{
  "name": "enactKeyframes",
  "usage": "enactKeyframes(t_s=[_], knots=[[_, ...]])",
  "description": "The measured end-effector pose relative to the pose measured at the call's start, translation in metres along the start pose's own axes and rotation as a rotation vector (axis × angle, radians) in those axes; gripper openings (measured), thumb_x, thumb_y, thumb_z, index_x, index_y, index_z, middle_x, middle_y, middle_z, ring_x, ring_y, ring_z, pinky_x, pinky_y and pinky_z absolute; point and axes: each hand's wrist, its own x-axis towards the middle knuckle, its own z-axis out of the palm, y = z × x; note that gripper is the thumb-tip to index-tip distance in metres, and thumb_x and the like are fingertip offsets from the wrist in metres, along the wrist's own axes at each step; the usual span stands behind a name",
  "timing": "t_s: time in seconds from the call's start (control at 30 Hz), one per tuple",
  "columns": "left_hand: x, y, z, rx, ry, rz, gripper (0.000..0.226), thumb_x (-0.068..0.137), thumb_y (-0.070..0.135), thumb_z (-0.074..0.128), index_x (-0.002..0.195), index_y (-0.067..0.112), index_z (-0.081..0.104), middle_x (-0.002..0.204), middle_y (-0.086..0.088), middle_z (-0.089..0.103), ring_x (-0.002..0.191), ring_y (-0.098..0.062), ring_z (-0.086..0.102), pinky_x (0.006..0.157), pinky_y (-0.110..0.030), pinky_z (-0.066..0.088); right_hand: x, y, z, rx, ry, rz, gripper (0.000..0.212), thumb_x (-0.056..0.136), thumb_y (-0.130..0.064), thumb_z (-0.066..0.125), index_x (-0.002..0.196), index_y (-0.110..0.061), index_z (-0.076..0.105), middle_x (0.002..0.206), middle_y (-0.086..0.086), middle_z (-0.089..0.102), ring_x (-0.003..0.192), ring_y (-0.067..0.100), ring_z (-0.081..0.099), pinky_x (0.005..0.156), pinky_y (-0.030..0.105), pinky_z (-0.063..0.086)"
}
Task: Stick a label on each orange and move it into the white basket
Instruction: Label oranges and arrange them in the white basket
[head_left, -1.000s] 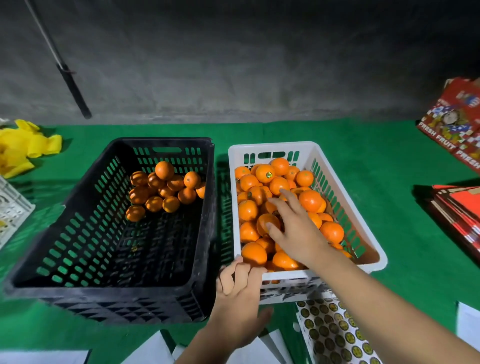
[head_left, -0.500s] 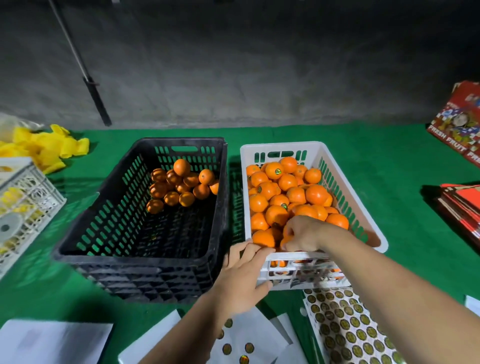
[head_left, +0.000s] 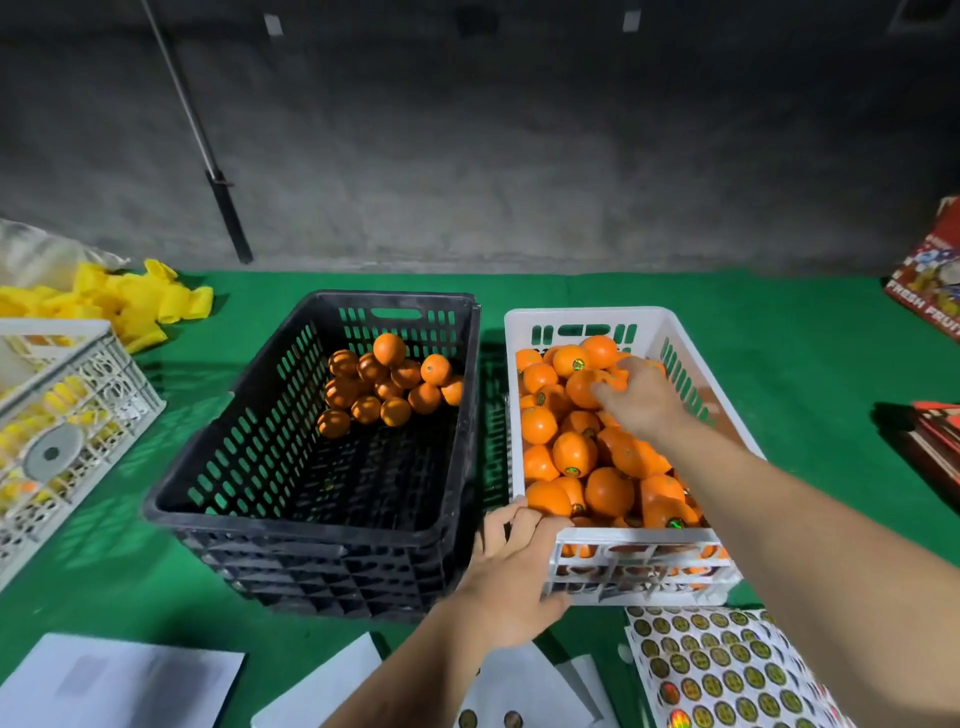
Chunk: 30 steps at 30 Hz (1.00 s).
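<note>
The white basket (head_left: 587, 315) stands right of centre on the green cloth, heaped with oranges (head_left: 573, 453), some bearing small round labels. To its left, the black crate (head_left: 311, 526) holds several oranges (head_left: 389, 385) bunched at its far end. My left hand (head_left: 511, 566) grips the near left corner of the white basket, fingers curled over the rim. My right hand (head_left: 647, 402) reaches over the far part of the pile, fingers spread and touching the top oranges; it is slightly blurred. A sheet of round labels (head_left: 727, 670) lies just in front of the basket.
White backing papers (head_left: 119, 686) lie along the near edge. A white lattice crate (head_left: 67, 415) and yellow pieces (head_left: 130, 306) sit at the left. Red fruit boxes (head_left: 930, 291) are at the right edge. A dark pole (head_left: 218, 182) leans on the grey wall.
My right hand has moved from the near part of the orange pile to the far part. My left hand keeps its hold on the basket's corner. The view has shifted right.
</note>
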Motion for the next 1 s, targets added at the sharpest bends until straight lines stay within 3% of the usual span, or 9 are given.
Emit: enactKeyframes(t_s=[0.13,0.23,0.33,0.4,0.5,0.57,0.7,0.87,1.0], knots=[[0.001,0.002,0.002,0.056,0.027,-0.009,0.062,0.096,0.046,0.058,0.147,0.039,0.024,0.149,0.009,0.022,0.15,-0.026,-0.001,0.122,-0.045,0.014,-0.03,-0.004,0.032,-0.228,-0.028,-0.259,0.066,0.1,-0.035,0.061,0.158,-0.019,0.033,0.165,0.013,0.029,0.146,0.04,0.035,0.12,0.048,0.033],[0.0,0.006,-0.002,0.022,0.135,0.01,0.047,0.1,0.039,0.055,0.143,0.035,0.037,0.142,0.011,0.029,0.142,-0.023,0.017,0.116,-0.038,0.034,-0.049,-0.017,0.051,-0.169,-0.036,-0.395,0.063,0.103,-0.033,0.058,0.159,-0.022,0.033,0.17,0.008,0.02,0.154,0.033,0.023,0.124,0.048,0.027],[-0.002,0.005,-0.028,-0.092,0.317,0.049,0.029,0.102,0.027,0.049,0.129,0.026,0.059,0.13,0.01,0.047,0.123,-0.015,0.041,0.108,-0.028,0.039,-0.068,-0.03,0.071,-0.019,-0.046,-0.471,0.054,0.105,-0.029,0.057,0.155,-0.018,0.042,0.168,0.008,0.026,0.156,0.025,0.022,0.125,0.043,0.025],[-0.007,0.001,-0.051,-0.146,0.382,0.037,0.023,0.1,0.02,0.05,0.112,0.019,0.069,0.118,0.005,0.057,0.109,-0.015,0.052,0.098,-0.03,0.045,-0.073,-0.044,0.082,0.086,-0.079,-0.488,0.049,0.106,-0.027,0.055,0.153,-0.016,0.046,0.167,0.008,0.029,0.156,0.023,0.023,0.126,0.043,0.025],[-0.02,-0.013,-0.082,-0.058,0.522,-0.003,0.026,0.097,0.026,0.047,0.102,0.02,0.072,0.11,0.008,0.063,0.093,-0.014,0.06,0.077,-0.034,0.053,-0.064,-0.08,0.097,0.138,-0.106,-0.502,0.047,0.107,-0.031,0.053,0.152,-0.02,0.046,0.166,0.004,0.03,0.155,0.02,0.024,0.126,0.038,0.025],[-0.029,-0.031,-0.106,-0.053,0.567,-0.037,0.026,0.095,0.027,0.049,0.099,0.024,0.074,0.106,0.011,0.066,0.095,-0.012,0.06,0.076,-0.033,0.053,-0.055,-0.108,0.108,0.129,-0.143,-0.486,0.047,0.106,-0.034,0.053,0.15,-0.02,0.048,0.161,0.006,0.036,0.15,0.023,0.033,0.12,0.036,0.032],[-0.036,-0.08,-0.137,0.071,0.416,-0.103,0.024,0.091,0.033,0.054,0.1,0.032,0.076,0.105,0.014,0.066,0.096,-0.009,0.06,0.074,-0.031,0.052,-0.048,-0.144,0.145,-0.046,-0.224,-0.458,0.048,0.103,-0.036,0.056,0.147,-0.017,0.051,0.154,0.006,0.045,0.139,0.03,0.045,0.111,0.041,0.041],[-0.004,-0.156,-0.151,0.07,0.24,-0.306,0.032,0.093,0.04,0.054,0.118,0.028,0.069,0.113,0.005,0.066,0.099,-0.02,0.066,0.071,-0.036,0.056,-0.051,-0.145,0.175,-0.404,-0.103,-0.419,0.061,0.1,-0.039,0.055,0.156,-0.029,0.032,0.163,0.0,0.023,0.149,0.029,0.021,0.123,0.043,0.021],[0.064,-0.207,-0.16,0.041,0.178,-0.408,0.04,0.095,0.032,0.06,0.134,0.022,0.056,0.13,-0.008,0.058,0.117,-0.034,0.059,0.089,-0.045,0.054,-0.059,-0.144,0.181,-0.512,-0.06,-0.441,0.073,0.098,-0.046,0.056,0.159,-0.027,0.023,0.169,0.008,0.011,0.155,0.033,0.01,0.126,0.046,0.011]])
